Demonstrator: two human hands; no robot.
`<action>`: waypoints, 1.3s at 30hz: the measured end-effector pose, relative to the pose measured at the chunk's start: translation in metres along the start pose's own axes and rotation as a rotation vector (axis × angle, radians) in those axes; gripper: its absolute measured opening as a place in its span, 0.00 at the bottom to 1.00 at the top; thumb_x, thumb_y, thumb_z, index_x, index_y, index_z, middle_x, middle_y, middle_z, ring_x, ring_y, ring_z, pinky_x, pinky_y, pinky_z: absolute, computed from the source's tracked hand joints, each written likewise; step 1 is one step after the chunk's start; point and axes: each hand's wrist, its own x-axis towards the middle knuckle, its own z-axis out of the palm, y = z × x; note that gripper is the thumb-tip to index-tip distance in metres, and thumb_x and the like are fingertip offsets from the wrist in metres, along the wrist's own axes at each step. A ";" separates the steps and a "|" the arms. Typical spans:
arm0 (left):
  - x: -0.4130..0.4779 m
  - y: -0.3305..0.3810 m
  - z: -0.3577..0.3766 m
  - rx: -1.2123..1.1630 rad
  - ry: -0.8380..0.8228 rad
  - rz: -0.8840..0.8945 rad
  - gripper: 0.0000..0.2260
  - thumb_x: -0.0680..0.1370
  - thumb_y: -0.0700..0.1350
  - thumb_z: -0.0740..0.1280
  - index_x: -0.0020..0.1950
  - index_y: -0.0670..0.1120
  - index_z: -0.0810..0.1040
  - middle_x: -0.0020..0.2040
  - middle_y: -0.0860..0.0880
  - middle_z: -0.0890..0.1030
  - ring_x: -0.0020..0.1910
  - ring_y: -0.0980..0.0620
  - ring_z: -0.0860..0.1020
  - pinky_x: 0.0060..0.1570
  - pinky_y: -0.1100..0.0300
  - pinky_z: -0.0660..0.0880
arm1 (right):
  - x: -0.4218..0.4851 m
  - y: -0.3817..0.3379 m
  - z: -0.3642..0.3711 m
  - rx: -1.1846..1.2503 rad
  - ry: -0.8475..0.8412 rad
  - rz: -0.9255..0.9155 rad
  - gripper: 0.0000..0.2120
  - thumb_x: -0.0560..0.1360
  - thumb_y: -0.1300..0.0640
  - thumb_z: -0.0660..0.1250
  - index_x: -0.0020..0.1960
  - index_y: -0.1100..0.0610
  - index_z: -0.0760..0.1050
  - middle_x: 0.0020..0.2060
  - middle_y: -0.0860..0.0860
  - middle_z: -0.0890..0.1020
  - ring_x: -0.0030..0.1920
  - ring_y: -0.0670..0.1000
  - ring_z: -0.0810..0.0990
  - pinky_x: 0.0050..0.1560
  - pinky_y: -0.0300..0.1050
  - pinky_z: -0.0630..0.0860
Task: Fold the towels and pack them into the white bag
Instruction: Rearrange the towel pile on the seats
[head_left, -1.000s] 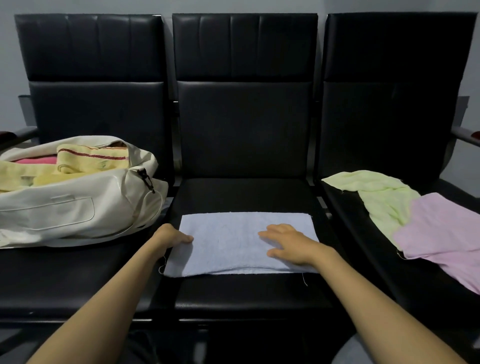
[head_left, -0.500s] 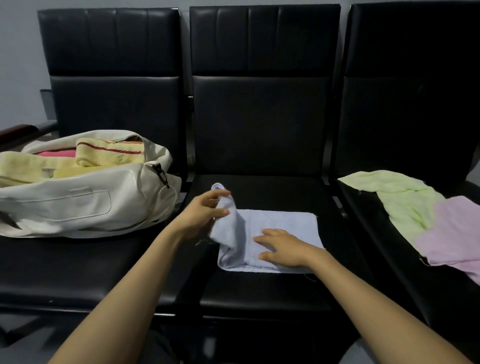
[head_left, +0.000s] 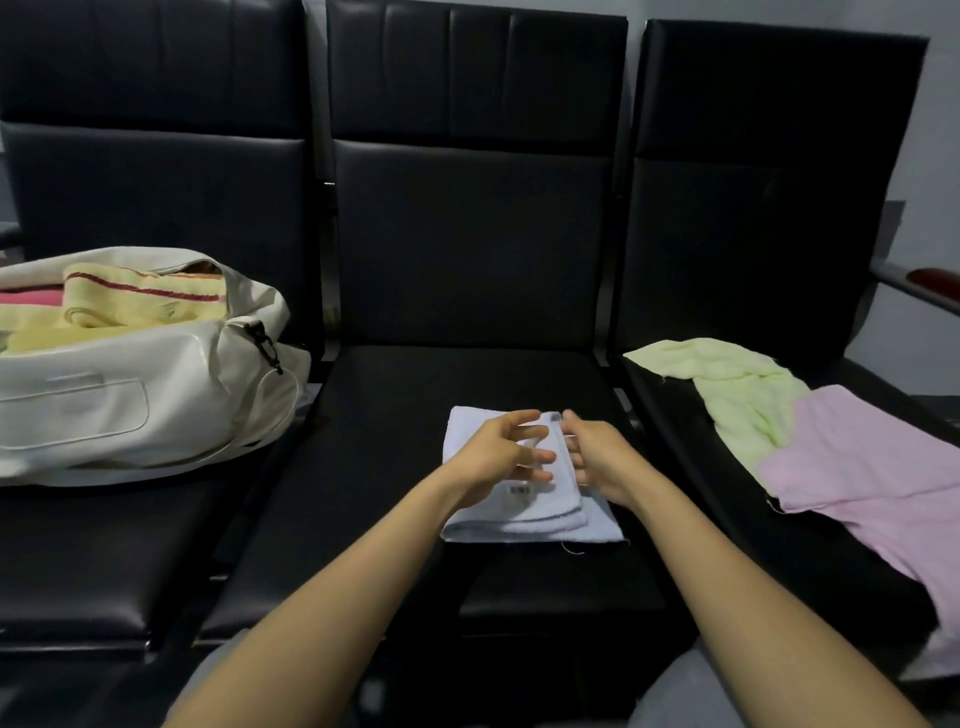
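Note:
A pale blue towel (head_left: 519, 512) lies folded over itself near the front of the middle black seat. My left hand (head_left: 493, 457) rests on its top layer with the fingers spread and fairly straight. My right hand (head_left: 600, 460) meets it at the right edge of the folded flap, with the thumb on top and the fingers curled round that edge. The white bag (head_left: 130, 395) lies open on the left seat, holding a yellow towel with a red stripe (head_left: 140, 301) and a pink one. A light green towel (head_left: 737, 384) and a pink towel (head_left: 872, 467) lie unfolded on the right seat.
Three black padded seats stand side by side with tall backrests (head_left: 467, 234). A metal armrest (head_left: 914, 286) sticks out at the far right. The bag's strap and clip (head_left: 267, 348) hang toward the gap between the left and middle seats.
My left hand lifted the towel's left end and carried it over to the right, folding the towel in half. My right hand shifted from pressing the middle to the flap's right edge.

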 end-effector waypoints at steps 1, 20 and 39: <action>0.002 -0.001 0.001 -0.025 0.018 -0.022 0.26 0.78 0.27 0.59 0.75 0.42 0.61 0.68 0.41 0.71 0.53 0.47 0.80 0.49 0.53 0.81 | 0.002 0.002 -0.003 0.050 -0.001 0.018 0.16 0.82 0.46 0.56 0.54 0.57 0.76 0.46 0.56 0.83 0.48 0.54 0.83 0.50 0.50 0.80; 0.004 -0.021 -0.050 0.594 0.416 -0.291 0.09 0.76 0.47 0.69 0.45 0.41 0.77 0.42 0.47 0.77 0.39 0.51 0.75 0.42 0.58 0.74 | -0.005 0.013 -0.032 -0.845 0.045 -0.115 0.24 0.76 0.66 0.60 0.70 0.51 0.69 0.68 0.54 0.71 0.61 0.54 0.75 0.58 0.43 0.75; 0.000 -0.006 -0.068 0.149 0.337 -0.257 0.14 0.69 0.44 0.75 0.51 0.42 0.78 0.55 0.43 0.81 0.51 0.47 0.79 0.51 0.54 0.76 | 0.004 0.000 -0.020 0.077 -0.010 0.100 0.14 0.72 0.61 0.73 0.55 0.65 0.78 0.46 0.59 0.85 0.47 0.57 0.84 0.50 0.51 0.80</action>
